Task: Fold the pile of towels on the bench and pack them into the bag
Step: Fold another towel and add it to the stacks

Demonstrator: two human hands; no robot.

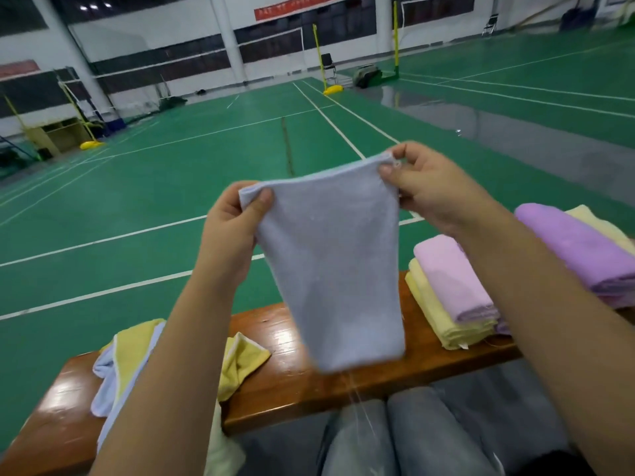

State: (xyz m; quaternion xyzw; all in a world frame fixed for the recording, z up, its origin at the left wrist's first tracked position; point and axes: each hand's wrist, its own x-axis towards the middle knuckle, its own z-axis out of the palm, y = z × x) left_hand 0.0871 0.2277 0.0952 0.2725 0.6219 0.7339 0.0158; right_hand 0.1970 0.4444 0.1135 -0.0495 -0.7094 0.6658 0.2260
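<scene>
Far left of the wooden bench (299,379): loose pile of unfolded towels (130,359), yellow and pale blue, lay crumpled, partly hidden behind the left forearm. One yellow corner stuck out to the right of that arm.

Left hand (228,231) pinched the top left corner of a pale blue towel (330,269), thumb in front, fingers curled behind. Towel was held up in the air over the bench, hanging down, lower edge just above the bench's near edge. It looked doubled over, though the layers couldn't be told apart.

Right hand (426,187) pinched the top right corner, thumb and forefinger clamped on the hem, slightly higher than the left.

Right of the hanging towel: folded stack (450,297) sat on the bench, purple on top of yellow. Further right, another purple towel (580,249) with yellow behind it, partly cut off by the right forearm.

Bag wasn't in view.
</scene>
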